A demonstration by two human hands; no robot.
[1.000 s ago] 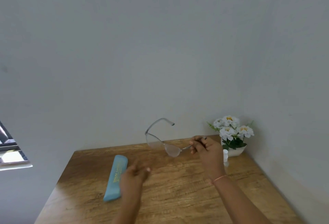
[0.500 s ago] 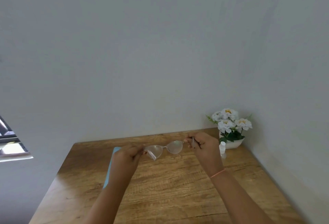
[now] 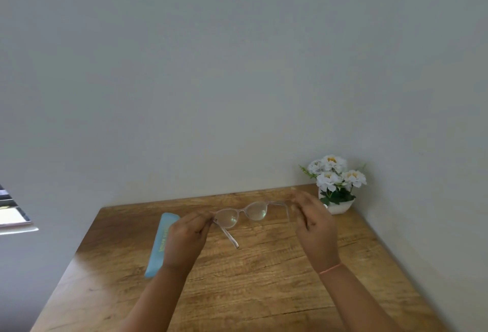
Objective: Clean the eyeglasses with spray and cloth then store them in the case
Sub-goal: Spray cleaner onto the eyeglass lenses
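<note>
Clear-framed eyeglasses point(image 3: 244, 214) hang level above the wooden table point(image 3: 264, 279), held at both ends. My left hand point(image 3: 188, 236) pinches the left hinge, and the left temple arm sticks out toward me. My right hand point(image 3: 313, 222) grips the right hinge. A light blue glasses case point(image 3: 161, 244) lies shut on the table, partly behind my left hand. A small white spray bottle point(image 3: 325, 206) is almost hidden behind my right hand. No cloth is in view.
A white pot of white flowers point(image 3: 335, 186) stands in the table's far right corner against the wall. Walls close the table at the back and the right. A window edge point(image 3: 13, 215) shows at the far left.
One second ago only my right hand held the glasses, raised and tilted. My left hand came up and took the left hinge, and the glasses now sit lower and level between both hands.
</note>
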